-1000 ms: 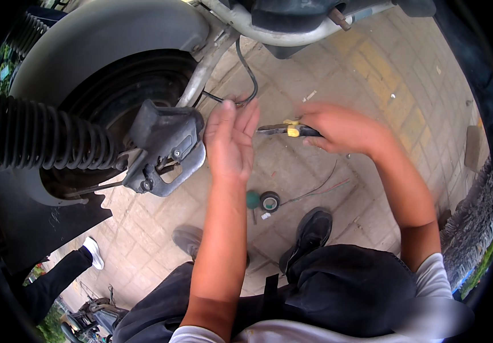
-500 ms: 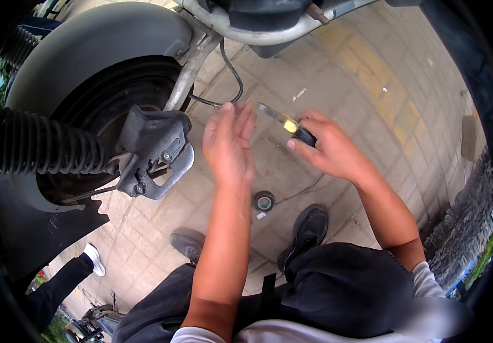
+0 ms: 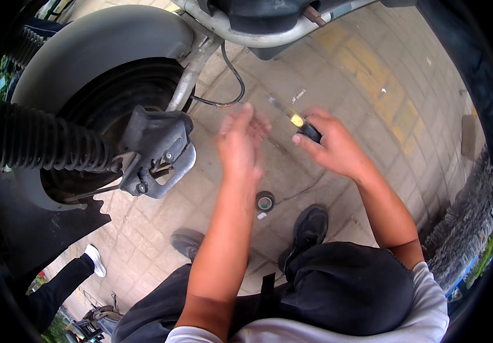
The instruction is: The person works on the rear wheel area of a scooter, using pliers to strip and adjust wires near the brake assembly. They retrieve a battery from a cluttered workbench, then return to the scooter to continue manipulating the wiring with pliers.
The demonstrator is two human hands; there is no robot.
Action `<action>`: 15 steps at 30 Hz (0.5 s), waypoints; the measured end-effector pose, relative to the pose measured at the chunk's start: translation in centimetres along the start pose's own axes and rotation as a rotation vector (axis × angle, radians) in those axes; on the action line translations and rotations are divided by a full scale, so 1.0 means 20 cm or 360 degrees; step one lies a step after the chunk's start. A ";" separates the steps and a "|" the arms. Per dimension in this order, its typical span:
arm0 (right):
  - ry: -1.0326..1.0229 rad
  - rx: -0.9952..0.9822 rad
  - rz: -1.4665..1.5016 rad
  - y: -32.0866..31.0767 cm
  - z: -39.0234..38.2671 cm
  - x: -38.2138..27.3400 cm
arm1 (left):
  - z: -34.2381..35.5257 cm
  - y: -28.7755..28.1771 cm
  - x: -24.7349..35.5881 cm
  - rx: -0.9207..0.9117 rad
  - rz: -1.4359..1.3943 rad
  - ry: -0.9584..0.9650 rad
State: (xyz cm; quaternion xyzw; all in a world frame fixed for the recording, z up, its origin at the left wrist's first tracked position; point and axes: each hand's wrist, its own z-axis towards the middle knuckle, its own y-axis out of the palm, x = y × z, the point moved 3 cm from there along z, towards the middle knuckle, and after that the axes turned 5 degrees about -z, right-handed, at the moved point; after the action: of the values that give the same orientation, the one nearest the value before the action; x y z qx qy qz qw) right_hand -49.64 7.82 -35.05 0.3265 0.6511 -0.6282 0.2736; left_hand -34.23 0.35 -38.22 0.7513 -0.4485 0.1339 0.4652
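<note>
My right hand (image 3: 332, 140) is closed round the black grip of a utility knife (image 3: 298, 120) with a yellow section; its silvery blade is blurred and points up and left. Just left of it is my left hand (image 3: 242, 136), raised with the thumb up and the other fingers smeared by motion. Whether these fingers hold anything I cannot tell. Close to the left thumb runs a black cable (image 3: 241, 83), looping down from the vehicle's frame, with a thin reddish wire showing near the fingertips.
A two-wheeler's rear wheel under a grey fender (image 3: 106, 37), a coil spring (image 3: 52, 140) and a black bracket (image 3: 152, 143) stand at left. A roll of black tape (image 3: 265, 200) and thin wires lie on the paving by my shoes (image 3: 309, 228). Another person's white shoe (image 3: 95, 260) is lower left.
My left hand has moved slightly right, its fingers now more blurred. The knife in my right hand has shifted a little right.
</note>
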 end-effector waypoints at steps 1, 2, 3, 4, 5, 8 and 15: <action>0.0017 -0.0003 -0.0001 0.00 0.00 0.01 | 0.00 -0.05 -0.03 -0.0088 0.0058 -0.0123; 0.0008 -0.0004 -0.0022 0.00 0.01 0.01 | 0.00 -0.09 -0.06 -0.0175 0.0115 -0.0246; -0.0002 -0.0005 -0.0048 0.01 0.00 0.01 | 0.01 -0.12 -0.06 -0.0160 0.0080 -0.0128; -0.0011 -0.0006 -0.0073 0.01 0.00 0.02 | 0.02 -0.15 -0.06 -0.0144 0.0045 -0.0010; -0.0029 0.0019 -0.0057 0.02 0.00 0.02 | 0.03 -0.18 -0.06 -0.0129 0.0010 0.0106; -0.0050 0.0057 -0.0046 0.04 -0.01 0.03 | 0.07 -0.13 0.02 -0.0270 -0.0198 0.0278; 0.0066 -0.0004 -0.0094 0.05 0.00 0.02 | 0.14 -0.11 0.04 -0.0416 -0.0012 0.0347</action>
State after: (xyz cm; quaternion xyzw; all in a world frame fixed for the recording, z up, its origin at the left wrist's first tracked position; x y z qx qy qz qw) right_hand -49.15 7.91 -36.07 0.3196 0.6668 -0.6283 0.2418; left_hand -32.55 -2.04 -40.53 0.6671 -0.4060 0.1534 0.6055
